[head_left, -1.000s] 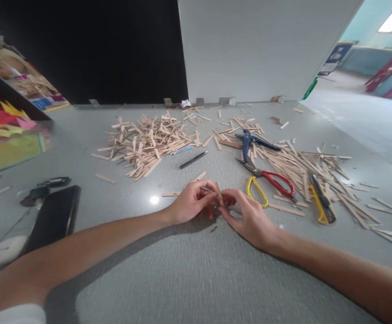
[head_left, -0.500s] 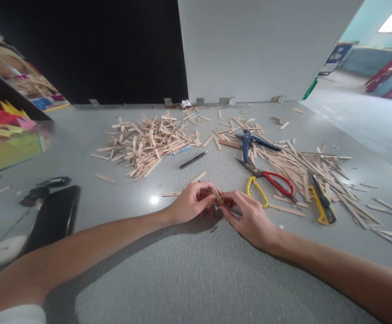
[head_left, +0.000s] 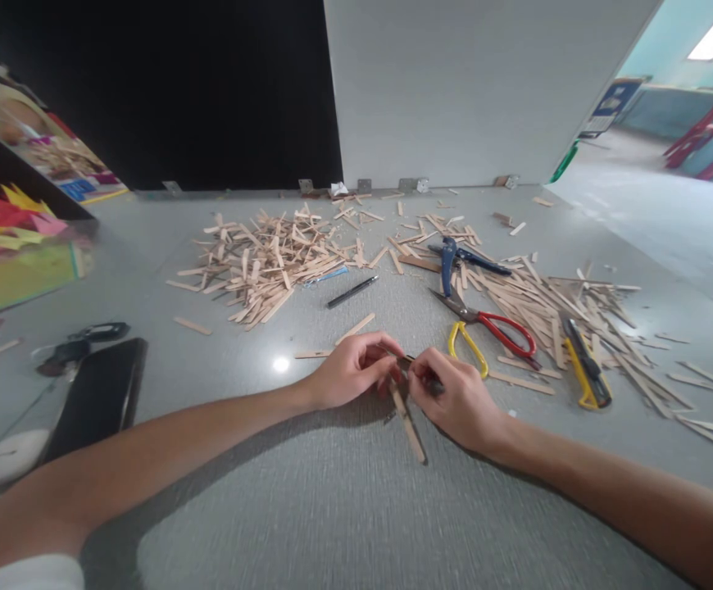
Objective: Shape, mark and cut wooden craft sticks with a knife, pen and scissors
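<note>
My left hand (head_left: 356, 370) is closed, its fingertips pinching the upper end of a flat wooden craft stick (head_left: 409, 426). That stick slants down toward me and to the right, its lower end low over or on the tabletop. Close beside it, my right hand (head_left: 458, 397) is curled round a slim dark tool (head_left: 435, 385). The fingers cover most of the tool, so its kind does not show. Its front part points at the left fingertips. Two loose craft sticks (head_left: 356, 328) lie just beyond my left hand.
A big heap of short stick pieces (head_left: 270, 262) lies at the back left. On the right are blue-handled cutters (head_left: 448, 262), scissors with red and yellow handles (head_left: 467, 314), a yellow utility knife (head_left: 587, 365) and more sticks. A black pen (head_left: 352, 292) lies mid-table; a phone (head_left: 98, 397) is left.
The craft stick has swung round and now points down toward me from the left fingertips. A dark tool now shows in my right hand, whose fingers have curled in more.
</note>
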Demonstrator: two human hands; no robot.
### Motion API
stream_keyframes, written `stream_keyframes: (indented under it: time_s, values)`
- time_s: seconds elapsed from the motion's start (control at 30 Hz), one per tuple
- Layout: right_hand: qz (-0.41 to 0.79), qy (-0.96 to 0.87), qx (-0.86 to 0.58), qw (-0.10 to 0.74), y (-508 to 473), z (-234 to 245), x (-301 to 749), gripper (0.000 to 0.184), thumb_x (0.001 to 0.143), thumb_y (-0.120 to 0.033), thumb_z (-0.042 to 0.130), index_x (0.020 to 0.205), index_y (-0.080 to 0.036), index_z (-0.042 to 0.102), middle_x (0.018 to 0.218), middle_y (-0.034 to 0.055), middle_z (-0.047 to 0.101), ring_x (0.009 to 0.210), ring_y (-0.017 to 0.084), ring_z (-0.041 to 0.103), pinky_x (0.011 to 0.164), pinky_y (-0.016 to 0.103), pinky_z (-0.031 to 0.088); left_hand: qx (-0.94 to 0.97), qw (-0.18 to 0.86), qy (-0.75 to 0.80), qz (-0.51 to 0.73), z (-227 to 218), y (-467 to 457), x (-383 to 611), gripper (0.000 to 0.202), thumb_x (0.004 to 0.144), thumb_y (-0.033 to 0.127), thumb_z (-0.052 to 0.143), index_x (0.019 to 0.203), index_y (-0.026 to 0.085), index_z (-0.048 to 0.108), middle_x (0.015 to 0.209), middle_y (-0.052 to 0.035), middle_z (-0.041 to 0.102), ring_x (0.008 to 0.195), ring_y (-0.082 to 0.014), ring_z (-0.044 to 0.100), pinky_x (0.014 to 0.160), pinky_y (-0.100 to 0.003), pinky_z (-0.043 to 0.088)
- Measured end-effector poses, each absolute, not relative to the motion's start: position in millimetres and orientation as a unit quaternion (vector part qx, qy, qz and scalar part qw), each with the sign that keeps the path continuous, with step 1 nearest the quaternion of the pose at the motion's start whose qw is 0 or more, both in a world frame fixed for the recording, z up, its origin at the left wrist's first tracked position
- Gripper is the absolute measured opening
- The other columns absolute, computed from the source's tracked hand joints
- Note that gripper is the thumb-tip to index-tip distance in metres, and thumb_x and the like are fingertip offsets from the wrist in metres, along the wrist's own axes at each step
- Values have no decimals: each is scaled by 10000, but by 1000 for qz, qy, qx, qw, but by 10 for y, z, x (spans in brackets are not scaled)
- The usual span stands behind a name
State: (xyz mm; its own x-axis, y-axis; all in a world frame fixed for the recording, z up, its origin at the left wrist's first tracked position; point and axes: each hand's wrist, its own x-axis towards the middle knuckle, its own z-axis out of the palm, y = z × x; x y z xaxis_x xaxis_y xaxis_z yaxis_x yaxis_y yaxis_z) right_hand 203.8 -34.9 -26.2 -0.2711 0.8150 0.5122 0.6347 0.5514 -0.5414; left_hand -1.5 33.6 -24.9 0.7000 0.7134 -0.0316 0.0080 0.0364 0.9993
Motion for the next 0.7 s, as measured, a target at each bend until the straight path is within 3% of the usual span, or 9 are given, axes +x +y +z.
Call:
stream_keyframes:
  time_s: [0.17, 0.3, 0.4, 0.57, 0.7]
  values:
    - [113, -793, -463, 379, -347, -259, 2032, 167, 976, -153, 541, 829, -232, 527, 693, -12, 629, 574, 118, 544, 556, 238, 434, 668, 646, 267, 254, -206, 306, -11, 213, 928, 354, 745, 993, 164, 674, 758, -11, 720, 639, -128, 669, 643, -255, 529]
    - [140, -793, -450, 386, -363, -231, 2045, 116, 973, -129, 515, 979, -220, 586, 688, -32, 633, 544, 114, 552, 541, 230, 443, 660, 639, 288, 272, -197, 315, -13, 170, 942, 334, 687, 990, 174, 651, 781, -7, 720, 604, -121, 658, 551, -229, 483]
    - [154, -855, -349, 350, -364, -220, 2062, 246, 938, -66, 459, 1031, -206, 638, 675, -37, 632, 524, 119, 542, 533, 239, 444, 647, 625, 330, 288, -210, 338, -17, 165, 960, 350, 636, 983, 189, 607, 782, 5, 712, 538, -111, 629, 479, -219, 429]
    - [114, -923, -256, 263, -340, -222, 2055, 249, 926, -64, 538, 1011, -184, 739, 996, 89, 744, 805, 194, 685, 753, 342, 564, 658, 604, 337, 297, -212, 345, -13, 112, 958, 303, 594, 969, 192, 604, 759, 9, 714, 556, -128, 630, 570, -279, 530]
    - [132, -914, -270, 272, -322, -243, 2039, 186, 987, -103, 583, 1013, -182, 749, 1017, 86, 741, 883, 205, 693, 825, 360, 587, 657, 604, 341, 297, -204, 338, -5, 109, 957, 297, 584, 972, 191, 608, 756, 14, 699, 555, -123, 619, 558, -269, 521]
